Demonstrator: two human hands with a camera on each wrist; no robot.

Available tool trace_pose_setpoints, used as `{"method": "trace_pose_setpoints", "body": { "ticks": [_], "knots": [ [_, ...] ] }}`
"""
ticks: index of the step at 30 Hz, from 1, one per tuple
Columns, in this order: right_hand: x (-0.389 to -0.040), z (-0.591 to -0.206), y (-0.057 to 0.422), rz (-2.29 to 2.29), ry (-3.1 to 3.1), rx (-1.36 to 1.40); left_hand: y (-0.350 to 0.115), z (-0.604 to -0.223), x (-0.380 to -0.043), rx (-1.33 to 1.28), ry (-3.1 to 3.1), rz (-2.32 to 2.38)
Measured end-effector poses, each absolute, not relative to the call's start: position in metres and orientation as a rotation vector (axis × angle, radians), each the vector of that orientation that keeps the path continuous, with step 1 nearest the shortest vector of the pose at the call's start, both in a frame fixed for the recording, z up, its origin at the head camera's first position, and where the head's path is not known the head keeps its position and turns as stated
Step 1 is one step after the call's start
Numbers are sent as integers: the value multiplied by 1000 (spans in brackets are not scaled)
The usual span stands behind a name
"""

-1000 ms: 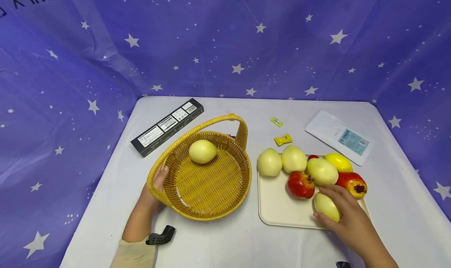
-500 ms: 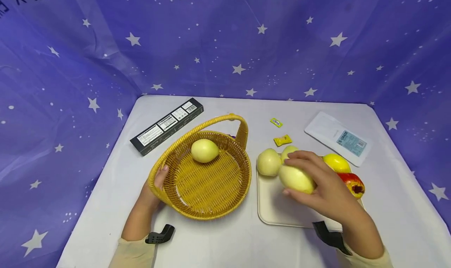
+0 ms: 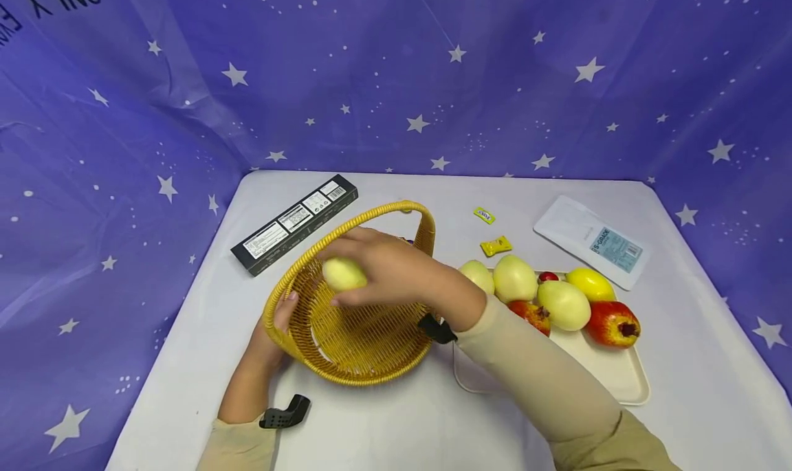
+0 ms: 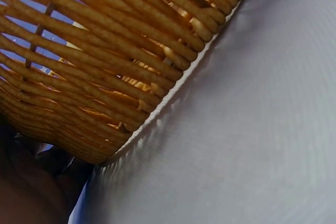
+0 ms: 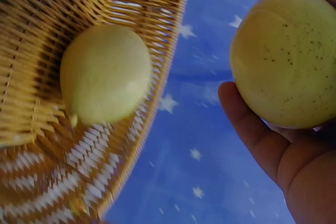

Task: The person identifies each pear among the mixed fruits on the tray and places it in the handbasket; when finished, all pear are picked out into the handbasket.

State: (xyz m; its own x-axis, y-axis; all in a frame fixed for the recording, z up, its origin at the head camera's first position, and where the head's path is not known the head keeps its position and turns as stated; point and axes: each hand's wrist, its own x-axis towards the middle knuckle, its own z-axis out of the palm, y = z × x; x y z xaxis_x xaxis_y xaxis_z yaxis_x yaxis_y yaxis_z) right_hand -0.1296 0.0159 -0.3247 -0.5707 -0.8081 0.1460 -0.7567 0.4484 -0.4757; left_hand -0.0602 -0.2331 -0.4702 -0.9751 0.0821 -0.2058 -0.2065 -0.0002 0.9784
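My right hand point(image 3: 396, 271) reaches under the basket's handle and holds a pale yellow-green pear point(image 3: 344, 274) between fingers and thumb, over the inside of the basket. The right wrist view shows its speckled end point(image 5: 286, 59). Another pear point(image 5: 107, 74) lies in the basket there; in the head view the hand and the held pear hide it. My left hand point(image 3: 272, 333) grips the left side of the round yellow wicker basket point(image 3: 365, 378), thumb at the rim and fingers behind the wall. In the left wrist view the woven wall point(image 4: 105, 66) stands on the white cloth.
Right of the basket, a cream tray point(image 3: 625, 381) bears several pears, two pomegranates point(image 3: 612, 324), a lemon point(image 3: 590, 284) and a small red fruit point(image 3: 548, 276). Behind lie two yellow candies point(image 3: 496, 245), a white pouch point(image 3: 590, 241) and a long black box point(image 3: 295, 223).
My right hand has lifted a pear from the tray's near side and carried it left, over the basket. The left hand stays on the basket, which has hardly moved.
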Motion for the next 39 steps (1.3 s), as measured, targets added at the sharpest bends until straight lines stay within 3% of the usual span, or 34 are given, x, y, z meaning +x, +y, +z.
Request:
{"method": "trace_pose_setpoints", "body": {
  "ticks": [10,25,33,39],
  "knots": [
    [-146,-373,-51,-206,2552,-1470,-233,-473,-60,-150,2076,2108],
    [-134,-411,-74,95,2655,-1475,-232,-473,-60,-29,2050,2158],
    [-132,-387,-63,-40,2650,-1387,-233,-471,-60,-130,2096,2113],
    [-107,-338,-1,-295,2676,-1511,-234,-472,-58,-215,2105,2086]
  ]
}}
